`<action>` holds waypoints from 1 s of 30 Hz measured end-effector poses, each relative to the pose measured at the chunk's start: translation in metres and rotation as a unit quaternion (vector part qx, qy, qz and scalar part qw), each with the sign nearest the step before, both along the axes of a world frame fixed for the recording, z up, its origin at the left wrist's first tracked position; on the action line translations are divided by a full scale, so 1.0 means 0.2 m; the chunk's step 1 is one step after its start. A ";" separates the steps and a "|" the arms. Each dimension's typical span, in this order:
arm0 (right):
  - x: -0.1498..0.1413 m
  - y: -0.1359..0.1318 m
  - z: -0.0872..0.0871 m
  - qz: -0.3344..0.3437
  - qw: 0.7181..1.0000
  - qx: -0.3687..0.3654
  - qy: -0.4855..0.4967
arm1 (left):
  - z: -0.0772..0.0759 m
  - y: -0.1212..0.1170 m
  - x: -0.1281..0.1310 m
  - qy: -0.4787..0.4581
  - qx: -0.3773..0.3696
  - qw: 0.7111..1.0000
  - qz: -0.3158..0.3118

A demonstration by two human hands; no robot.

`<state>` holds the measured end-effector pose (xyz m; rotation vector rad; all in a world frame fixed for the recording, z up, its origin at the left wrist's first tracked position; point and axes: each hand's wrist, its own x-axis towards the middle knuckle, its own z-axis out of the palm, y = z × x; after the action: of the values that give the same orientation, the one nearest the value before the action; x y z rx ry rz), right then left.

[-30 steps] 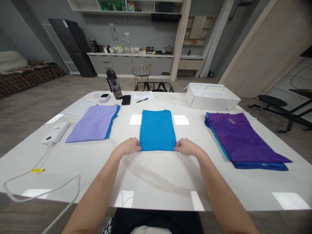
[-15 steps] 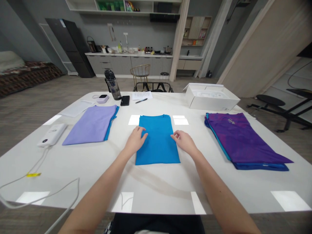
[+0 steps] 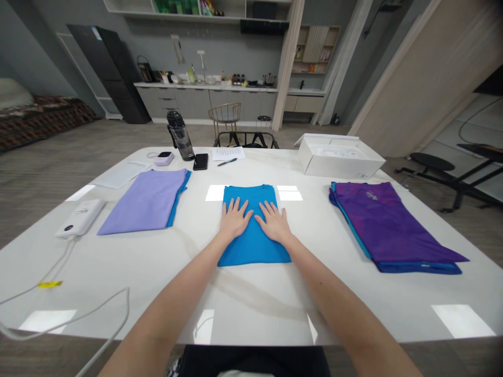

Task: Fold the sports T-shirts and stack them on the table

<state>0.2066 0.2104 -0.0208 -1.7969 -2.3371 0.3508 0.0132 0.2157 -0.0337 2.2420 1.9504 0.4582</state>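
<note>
The person's left hand point(image 3: 234, 221) and right hand point(image 3: 275, 224) lie palm-down on the folded blue shirt point(image 3: 254, 254), fingers spread, gripping nothing. The shirt sits on the white table point(image 3: 257, 306), between a lavender shirt point(image 3: 151, 201) and a purple shirt point(image 3: 401, 222). Uneven pressure or a sideways push could wrinkle it or skew its layers.

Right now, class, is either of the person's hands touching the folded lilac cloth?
No, the left hand and right hand both lie spread on the folded bright-blue cloth.
</note>
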 end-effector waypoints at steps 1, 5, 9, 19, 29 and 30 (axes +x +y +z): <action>0.00 0.02 0.00 -0.009 1.000 -0.005 0.007 | 0.01 0.02 -0.01 -0.006 -0.006 1.000 0.015; 0.01 0.15 0.00 -0.080 0.996 -0.006 0.033 | 0.04 0.14 -0.09 -0.019 -0.041 0.997 0.061; 0.03 0.31 0.02 -0.162 0.985 0.046 0.050 | 0.06 0.26 -0.17 -0.039 -0.014 0.995 0.092; 0.11 0.60 -0.02 -0.179 0.978 0.047 0.091 | 0.08 0.57 -0.33 -0.107 -0.110 0.963 0.222; 0.17 0.62 -0.08 -0.100 0.949 0.053 0.293 | 0.01 0.53 -0.36 -0.260 -0.038 0.953 0.150; 0.18 0.61 -0.08 -0.097 0.938 0.029 0.330 | 0.01 0.50 -0.36 -0.318 -0.029 0.939 0.130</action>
<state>0.2428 0.3333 -0.0366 -1.5419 -1.6749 0.7151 -0.0581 0.3166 -0.0310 1.5189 1.8525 0.9944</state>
